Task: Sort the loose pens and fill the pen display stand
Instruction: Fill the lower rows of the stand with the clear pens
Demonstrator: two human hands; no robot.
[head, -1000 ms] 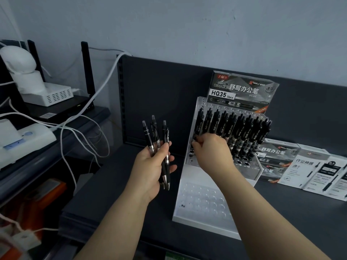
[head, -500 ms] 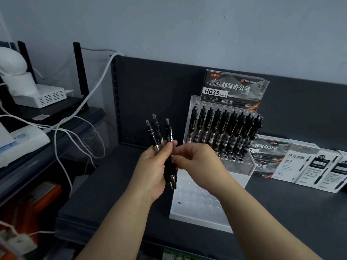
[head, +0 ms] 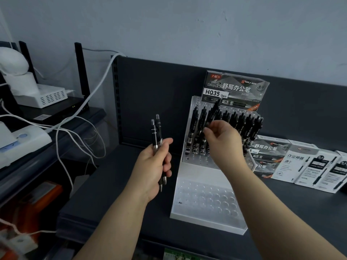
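Left hand grips two black click pens; right hand pinches another black pen at the clear plastic display stand.

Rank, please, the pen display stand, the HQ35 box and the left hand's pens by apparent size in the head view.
1. pen display stand
2. HQ35 box
3. pens in the left hand, smallest despite being nearer the camera

The left hand and the right hand are both bare. Behind the left hand, the left forearm is uncovered along its whole visible length; behind the right hand, the right forearm is the same.
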